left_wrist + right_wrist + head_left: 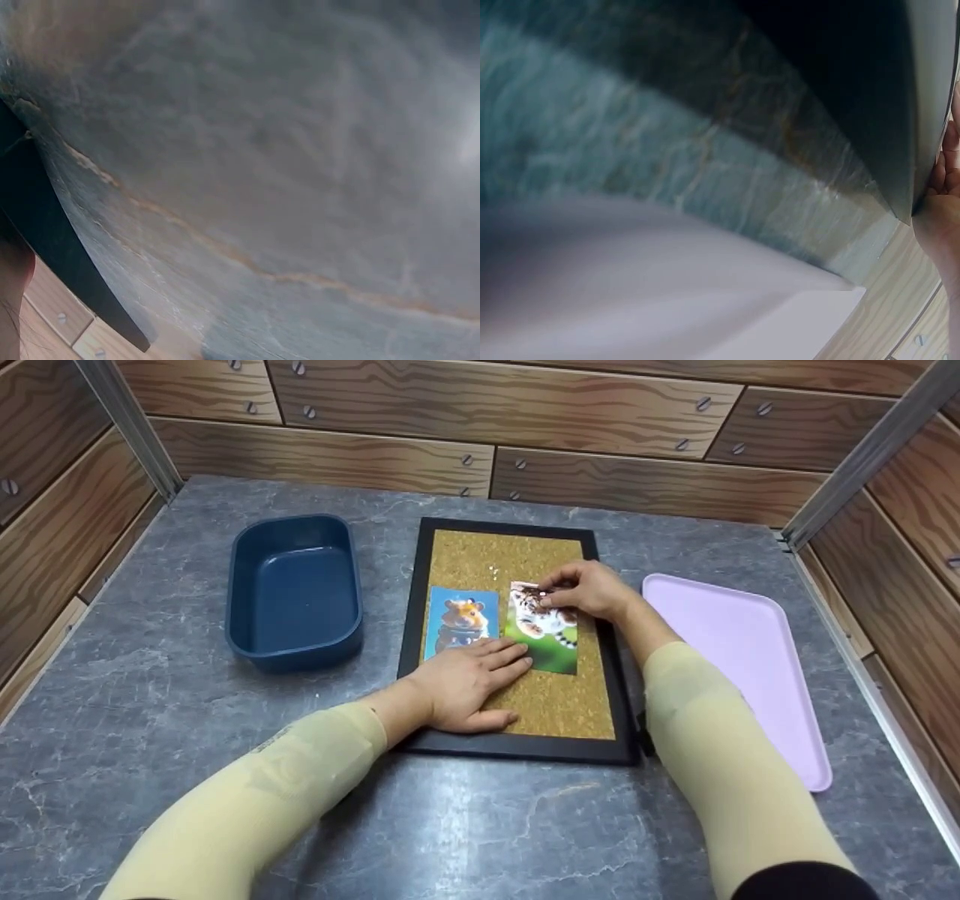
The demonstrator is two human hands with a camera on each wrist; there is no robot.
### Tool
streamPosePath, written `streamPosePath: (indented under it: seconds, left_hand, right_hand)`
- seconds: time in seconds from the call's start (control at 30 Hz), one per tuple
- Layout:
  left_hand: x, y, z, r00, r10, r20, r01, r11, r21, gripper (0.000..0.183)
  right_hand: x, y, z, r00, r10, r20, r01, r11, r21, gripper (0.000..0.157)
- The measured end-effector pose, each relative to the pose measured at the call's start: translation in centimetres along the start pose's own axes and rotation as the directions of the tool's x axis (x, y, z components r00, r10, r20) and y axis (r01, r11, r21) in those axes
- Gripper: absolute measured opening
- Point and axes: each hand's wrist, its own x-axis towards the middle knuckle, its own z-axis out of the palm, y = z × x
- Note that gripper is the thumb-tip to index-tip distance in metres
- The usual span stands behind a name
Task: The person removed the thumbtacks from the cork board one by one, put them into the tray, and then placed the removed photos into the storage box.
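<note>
A cork board (555, 709) in a black frame lies on the table. On it are two picture cards side by side: a hamster card (442, 607) on blue and a tiger cub card (551, 656) on green. My left hand (469, 686) lies flat across the hamster card's lower part, its straight fingertips on the tiger card's lower left. At the tiger card's top, the thumb and index finger of my right hand (589, 589) come together around what looks like a small white push pin (543, 594), partly hidden. Several tiny white pieces (493, 572) lie on the cork above.
Left of the board stands a deep blue bin (307, 604). A lilac tray (750, 660) lies flat to the right, under my right forearm's outer side. Wood-patterned walls (600, 420) enclose the grey marbled table (480, 825) at the back and sides.
</note>
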Motion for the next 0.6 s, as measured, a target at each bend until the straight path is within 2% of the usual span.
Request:
streamPosePath:
  seconds: [0.6]
  left_hand:
    - [0.03, -0.03, 0.04, 1.0, -0.007, 0.017, 0.006, 1.0, 0.013, 0.081]
  right_hand:
    - [0.02, -0.01, -0.02, 1.0, -0.026, 0.005, 0.026, 1.0, -0.004, 0.03]
